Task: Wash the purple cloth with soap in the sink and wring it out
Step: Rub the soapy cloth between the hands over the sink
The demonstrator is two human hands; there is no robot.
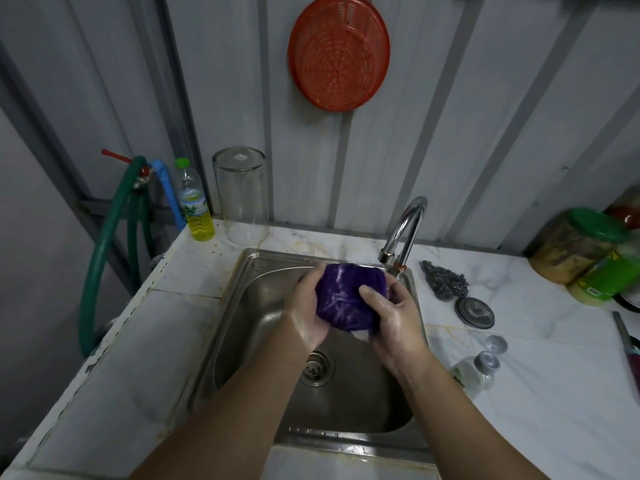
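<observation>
The purple cloth (346,297) is bunched into a wet lump streaked with white suds, held above the steel sink (239,327). My left hand (306,308) grips its left side and my right hand (393,320) grips its right side, thumb pressed on top. Both hands are wet and shiny. The cloth sits just below and in front of the chrome tap (405,230). The drain (317,367) lies under my forearms. A bottle of yellow liquid soap (195,206) stands at the counter's back left corner.
An upturned clear glass jar (242,195) stands behind the sink. Right of the sink lie a steel scourer (445,280), a metal lid (474,312), a small tipped bottle (476,370) and green-lidded jars (595,251). A green hose (104,251) hangs at left; a red strainer (339,51) hangs on the wall.
</observation>
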